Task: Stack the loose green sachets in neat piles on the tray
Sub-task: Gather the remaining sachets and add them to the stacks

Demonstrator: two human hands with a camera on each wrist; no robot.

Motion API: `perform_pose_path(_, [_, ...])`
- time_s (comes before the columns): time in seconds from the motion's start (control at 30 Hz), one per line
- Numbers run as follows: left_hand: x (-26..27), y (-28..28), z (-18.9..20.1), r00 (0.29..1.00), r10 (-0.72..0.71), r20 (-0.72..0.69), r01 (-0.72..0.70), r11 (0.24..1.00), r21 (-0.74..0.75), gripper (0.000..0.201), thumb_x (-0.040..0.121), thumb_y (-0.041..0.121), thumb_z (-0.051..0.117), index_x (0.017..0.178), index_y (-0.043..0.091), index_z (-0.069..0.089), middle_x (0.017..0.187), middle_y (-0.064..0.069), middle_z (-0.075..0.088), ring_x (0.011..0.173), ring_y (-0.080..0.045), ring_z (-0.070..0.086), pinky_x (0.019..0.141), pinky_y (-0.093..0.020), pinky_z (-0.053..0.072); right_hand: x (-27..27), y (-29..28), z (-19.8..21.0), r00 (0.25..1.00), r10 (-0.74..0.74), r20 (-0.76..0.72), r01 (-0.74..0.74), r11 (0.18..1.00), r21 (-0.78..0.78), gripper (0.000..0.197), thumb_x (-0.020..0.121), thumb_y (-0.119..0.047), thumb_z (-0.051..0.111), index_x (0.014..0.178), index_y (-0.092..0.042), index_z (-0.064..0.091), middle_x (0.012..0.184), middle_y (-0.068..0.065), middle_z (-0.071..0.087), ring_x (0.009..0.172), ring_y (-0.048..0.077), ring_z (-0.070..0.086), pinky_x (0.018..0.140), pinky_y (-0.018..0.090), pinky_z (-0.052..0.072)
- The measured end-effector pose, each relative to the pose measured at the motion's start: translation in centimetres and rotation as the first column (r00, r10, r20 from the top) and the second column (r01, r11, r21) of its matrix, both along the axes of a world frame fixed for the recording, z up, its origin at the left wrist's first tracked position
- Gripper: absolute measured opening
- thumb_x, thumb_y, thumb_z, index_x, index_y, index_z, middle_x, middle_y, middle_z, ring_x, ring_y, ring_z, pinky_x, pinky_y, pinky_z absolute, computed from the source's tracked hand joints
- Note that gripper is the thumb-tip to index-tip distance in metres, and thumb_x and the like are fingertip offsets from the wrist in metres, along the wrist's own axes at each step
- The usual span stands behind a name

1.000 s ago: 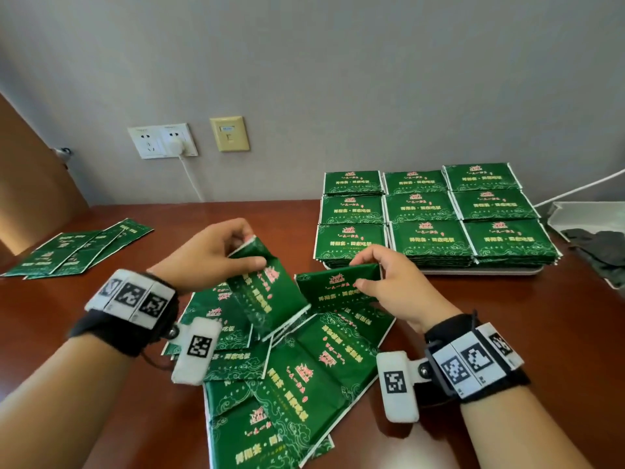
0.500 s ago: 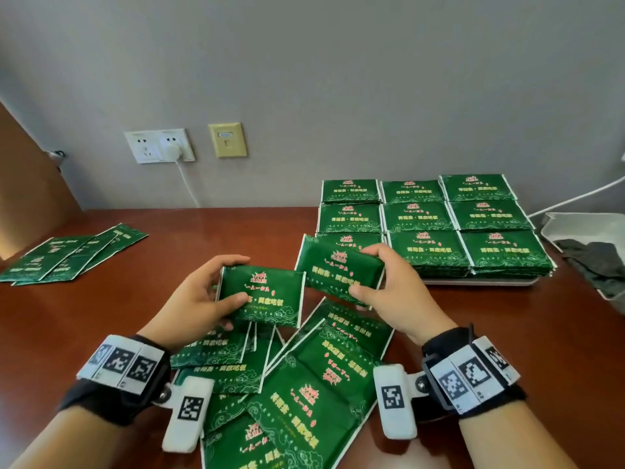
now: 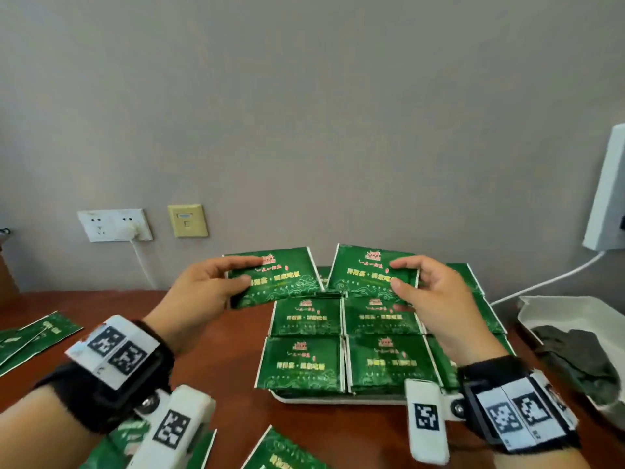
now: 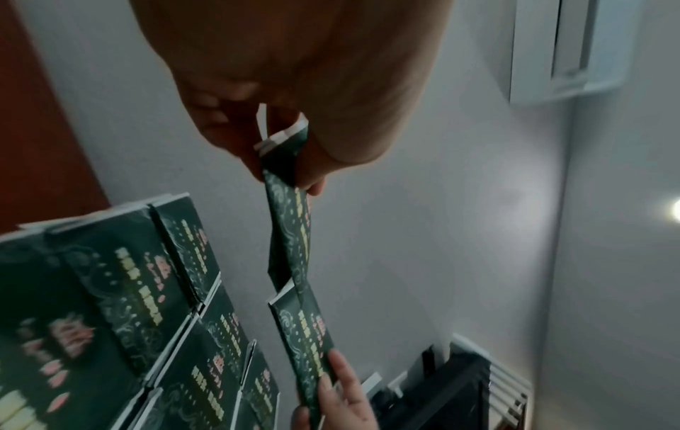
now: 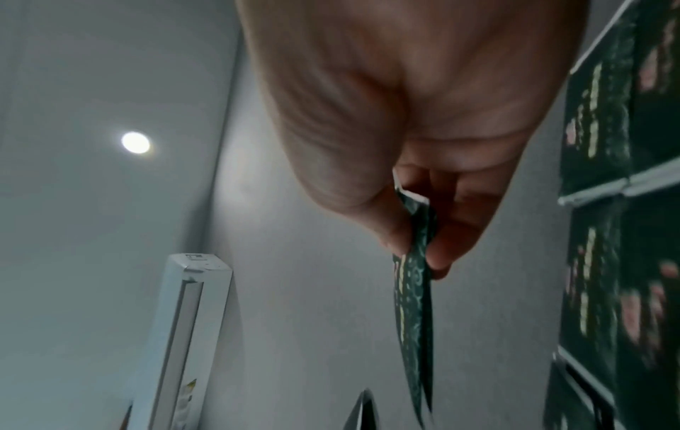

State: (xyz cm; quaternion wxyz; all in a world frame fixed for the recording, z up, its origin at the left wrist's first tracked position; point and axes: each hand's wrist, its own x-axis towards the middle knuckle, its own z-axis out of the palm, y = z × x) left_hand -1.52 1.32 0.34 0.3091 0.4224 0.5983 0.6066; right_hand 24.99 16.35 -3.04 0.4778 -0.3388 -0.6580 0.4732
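Looks well along, imo: the tray [image 3: 338,399] at centre-right already carries a grid of green piles [image 3: 302,363]. Left hand [image 3: 199,292] pinches one sachet [image 3: 280,279] and right hand [image 3: 436,299] pinches another [image 3: 368,269], both held up over the far piles, not yet set down. Left to do: loose sachets [image 3: 284,451] at the near edge, plus a few more [image 3: 33,336] far left.
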Motion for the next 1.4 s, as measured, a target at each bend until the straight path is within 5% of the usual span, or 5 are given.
perform_pose_path(0.53, [7.3, 19.2, -2.2, 0.926, -0.259, -0.275, 0.151, 0.921, -0.359, 0.043, 0.075, -0.004, 0.081, 0.109, 0.020, 0.071, 0.107, -0.012, 0.071, 0.080, -0.027, 0.074, 0.073, -0.038, 0.062, 11.4, 10.9, -2.5, 0.979, -0.196, 0.063, 0.202, 0.974, -0.107, 0.023, 0.087, 0.006, 0.071, 0.095, -0.015, 0.073, 0.114, 0.006, 0.064, 0.090, 0.021, 0.068, 0.067, 0.035, 0.060])
perform_pose_path(0.67, [7.5, 19.8, -2.5, 0.895, -0.227, -0.385, 0.085, 0.932, -0.351, 0.039, 0.073, 0.004, 0.086, 0.104, 0.023, 0.070, 0.104, -0.006, 0.070, 0.069, -0.014, 0.072, 0.063, -0.026, 0.058, 10.6, 11.7, -3.3, 0.938, -0.293, 0.187, 0.302, 0.953, -0.019, 0.026, 0.086, -0.007, 0.077, 0.094, -0.030, 0.071, 0.106, -0.004, 0.066, 0.075, 0.015, 0.073, 0.082, 0.043, 0.059])
perform_pose_path(0.87, [8.2, 19.6, -2.9, 0.618, -0.292, -0.730, -0.106, 0.889, -0.445, 0.057, 0.064, 0.048, 0.089, 0.109, 0.033, 0.057, 0.122, 0.003, 0.041, 0.090, -0.010, 0.055, 0.083, -0.026, 0.051, 10.4, 12.3, -2.8, 0.858, -0.348, 0.379, 0.334, 0.937, 0.104, 0.045, 0.073, -0.014, 0.089, 0.112, -0.028, 0.071, 0.103, -0.008, 0.061, 0.080, -0.006, 0.050, 0.082, 0.028, 0.041])
perform_pose_path(1.1, [9.9, 20.0, -3.1, 0.187, -0.345, -0.920, -0.170, 0.911, -0.376, 0.055, 0.071, 0.073, 0.066, 0.109, 0.035, 0.056, 0.132, 0.005, 0.040, 0.125, -0.019, 0.037, 0.105, -0.042, 0.042, 9.9, 12.9, -2.3, 0.780, -0.339, 0.527, 0.288, 0.941, 0.179, 0.045, 0.075, -0.019, 0.088, 0.116, -0.024, 0.069, 0.114, 0.000, 0.066, 0.077, 0.007, 0.052, 0.058, 0.017, 0.034])
perform_pose_path(1.4, [9.2, 22.3, -2.2, 0.223, -0.526, -0.821, 0.099, 0.850, -0.518, 0.018, 0.090, 0.049, 0.066, 0.097, 0.036, 0.056, 0.129, 0.008, 0.051, 0.118, -0.013, 0.050, 0.107, -0.039, 0.042, 9.1, 12.8, -2.8, 0.715, -0.319, 0.622, 0.236, 0.948, 0.214, 0.039, 0.082, -0.029, 0.083, 0.117, -0.026, 0.068, 0.133, 0.000, 0.061, 0.121, 0.020, 0.056, 0.082, 0.024, 0.034])
